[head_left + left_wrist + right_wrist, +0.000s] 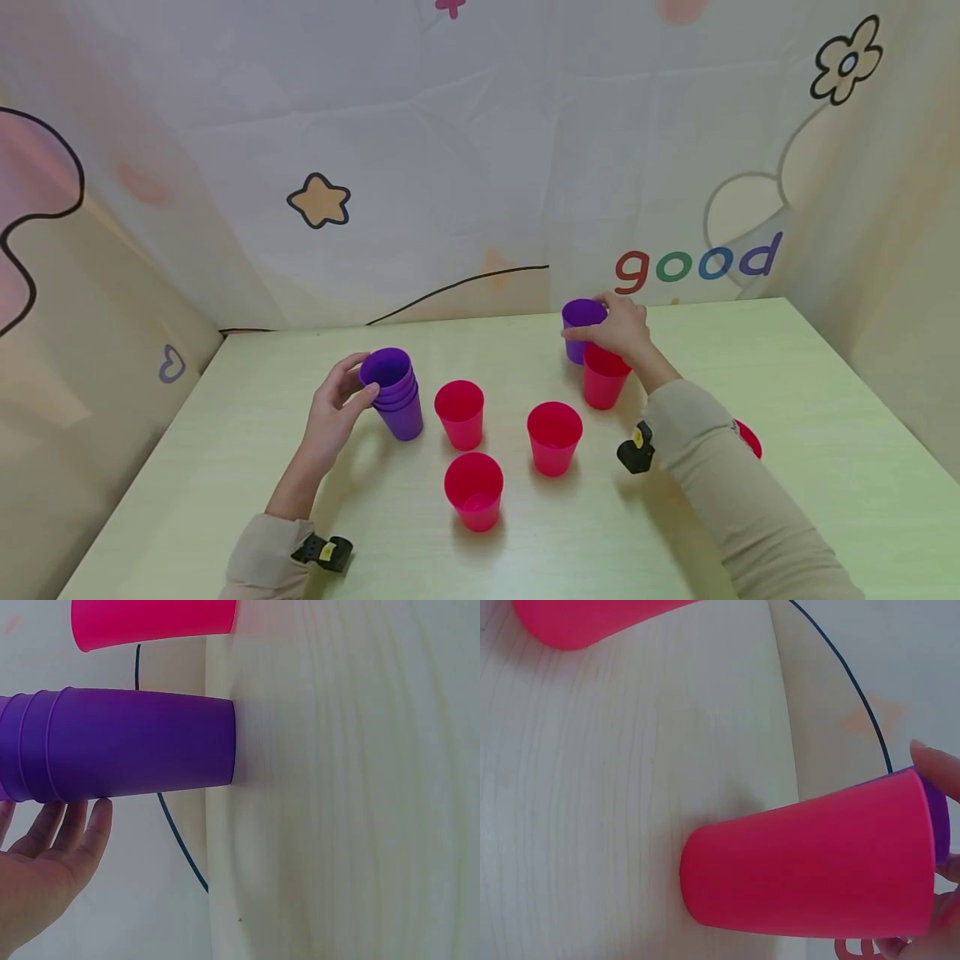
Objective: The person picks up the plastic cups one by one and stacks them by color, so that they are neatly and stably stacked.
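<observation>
My left hand (pixel 335 410) holds a stack of nested purple cups (pixel 403 417) upright on the table, thumb near the rim and fingers round the far side. In the left wrist view those fingers touch the side of the stack (pixel 142 742). Farther back on the right, my right hand (pixel 621 327) grips a single purple cup (pixel 573 350) by its upper part. A pink-red cup (pixel 603 382) stands just in front of that cup and hides part of it. In the right wrist view this pink-red cup (pixel 810 862) covers most of the purple one.
Between the hands stand more pink-red cups: one (pixel 461 417) beside the purple stack, one (pixel 476 496) nearer me, one (pixel 555 442) in the middle. Another pink-red cup (pixel 750 439) is mostly hidden by my right sleeve. A printed cloth (pixel 450 167) hangs behind the table (pixel 360 533).
</observation>
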`<state>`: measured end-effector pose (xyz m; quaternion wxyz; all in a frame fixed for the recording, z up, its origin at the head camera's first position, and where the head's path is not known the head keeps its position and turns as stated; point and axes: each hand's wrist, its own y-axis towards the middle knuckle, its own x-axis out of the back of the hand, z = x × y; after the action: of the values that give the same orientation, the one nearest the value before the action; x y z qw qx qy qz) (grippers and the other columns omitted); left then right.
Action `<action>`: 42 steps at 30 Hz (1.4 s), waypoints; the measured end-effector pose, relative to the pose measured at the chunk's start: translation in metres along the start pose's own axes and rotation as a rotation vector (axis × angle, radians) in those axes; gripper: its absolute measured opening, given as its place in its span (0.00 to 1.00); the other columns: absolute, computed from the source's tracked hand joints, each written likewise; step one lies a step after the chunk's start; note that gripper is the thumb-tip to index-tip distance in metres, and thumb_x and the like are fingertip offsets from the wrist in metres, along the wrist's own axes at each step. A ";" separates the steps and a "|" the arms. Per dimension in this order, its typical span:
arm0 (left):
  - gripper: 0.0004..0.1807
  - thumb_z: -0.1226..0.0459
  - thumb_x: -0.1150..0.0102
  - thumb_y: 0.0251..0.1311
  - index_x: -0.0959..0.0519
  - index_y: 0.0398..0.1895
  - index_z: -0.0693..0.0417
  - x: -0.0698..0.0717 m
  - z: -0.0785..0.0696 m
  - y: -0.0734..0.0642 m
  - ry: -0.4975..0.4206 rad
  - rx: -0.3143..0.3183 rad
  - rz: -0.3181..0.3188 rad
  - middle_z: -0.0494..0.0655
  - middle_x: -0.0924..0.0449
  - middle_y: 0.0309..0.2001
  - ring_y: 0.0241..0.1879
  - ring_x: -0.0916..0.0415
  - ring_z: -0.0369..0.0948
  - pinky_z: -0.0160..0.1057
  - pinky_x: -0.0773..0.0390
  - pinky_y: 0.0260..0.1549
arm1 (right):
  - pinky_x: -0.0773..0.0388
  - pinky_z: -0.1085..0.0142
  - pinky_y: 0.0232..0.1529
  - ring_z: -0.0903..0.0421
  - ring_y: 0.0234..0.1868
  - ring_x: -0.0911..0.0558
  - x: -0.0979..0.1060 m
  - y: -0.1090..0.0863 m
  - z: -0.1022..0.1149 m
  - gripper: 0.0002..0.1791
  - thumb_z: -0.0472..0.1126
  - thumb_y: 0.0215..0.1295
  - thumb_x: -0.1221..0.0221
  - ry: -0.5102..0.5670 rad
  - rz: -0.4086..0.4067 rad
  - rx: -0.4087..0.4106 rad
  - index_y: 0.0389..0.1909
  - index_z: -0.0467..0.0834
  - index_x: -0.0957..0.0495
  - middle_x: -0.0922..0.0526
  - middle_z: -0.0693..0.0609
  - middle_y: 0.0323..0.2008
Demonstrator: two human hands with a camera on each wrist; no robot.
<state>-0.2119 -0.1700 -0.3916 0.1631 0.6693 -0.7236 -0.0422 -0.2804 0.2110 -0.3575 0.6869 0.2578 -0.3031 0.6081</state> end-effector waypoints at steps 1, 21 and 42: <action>0.23 0.69 0.48 0.62 0.37 0.60 0.61 0.000 0.000 0.000 0.002 -0.002 0.003 0.57 0.29 0.48 0.46 0.29 0.36 0.31 0.24 0.40 | 0.31 0.44 0.49 0.38 0.60 0.46 0.001 -0.001 0.001 0.43 0.51 0.48 0.35 0.023 -0.003 -0.002 0.62 0.36 0.42 0.37 0.36 0.56; 0.23 0.69 0.50 0.62 0.37 0.61 0.60 -0.001 -0.004 -0.002 -0.009 0.029 0.001 0.63 0.30 0.52 0.46 0.30 0.36 0.31 0.25 0.41 | 0.33 0.47 0.54 0.40 0.61 0.38 0.005 -0.010 0.016 0.43 0.47 0.54 0.37 0.415 -0.115 0.012 0.67 0.42 0.49 0.39 0.38 0.61; 0.23 0.68 0.48 0.61 0.36 0.60 0.60 -0.002 -0.001 0.000 -0.002 0.003 -0.004 0.53 0.28 0.47 0.45 0.29 0.37 0.33 0.23 0.39 | 0.31 0.48 0.52 0.43 0.59 0.35 0.008 -0.032 0.038 0.41 0.47 0.53 0.35 0.506 -0.174 0.109 0.63 0.41 0.46 0.36 0.40 0.59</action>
<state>-0.2113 -0.1682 -0.3913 0.1613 0.6711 -0.7223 -0.0423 -0.2518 0.1847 -0.3252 0.7754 0.1593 -0.0652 0.6075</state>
